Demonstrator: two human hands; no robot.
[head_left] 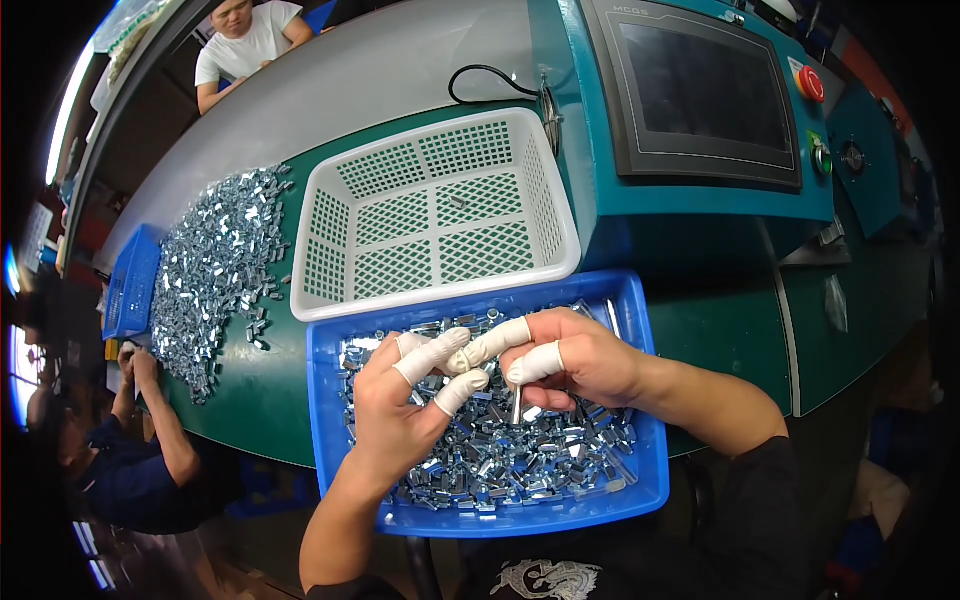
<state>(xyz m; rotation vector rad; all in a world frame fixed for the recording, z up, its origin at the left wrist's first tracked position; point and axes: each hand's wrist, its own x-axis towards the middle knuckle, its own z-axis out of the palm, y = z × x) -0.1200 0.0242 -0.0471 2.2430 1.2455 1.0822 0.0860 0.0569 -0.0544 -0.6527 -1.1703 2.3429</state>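
Observation:
Over a blue tray point(655, 420) heaped with small shiny metal parts point(520, 465), my two hands meet fingertip to fingertip. White finger cots cover several fingertips. My left hand point(400, 400) pinches with thumb and fingers; whatever lies between them is hidden. My right hand point(580, 360) is closed around a thin metal rod point(517, 408), whose lower end pokes out below the thumb. Its index finger touches the left fingertips. Behind the tray stands a white perforated basket point(435, 300) with a single small metal part point(457, 201) inside.
A teal machine point(680, 235) with a dark screen point(705, 90) and red button point(810, 84) stands at right. Loose metal parts point(215, 270) pile up on the green table at left, beside another blue tray point(130, 285). Two other people sit at the table's far and left sides.

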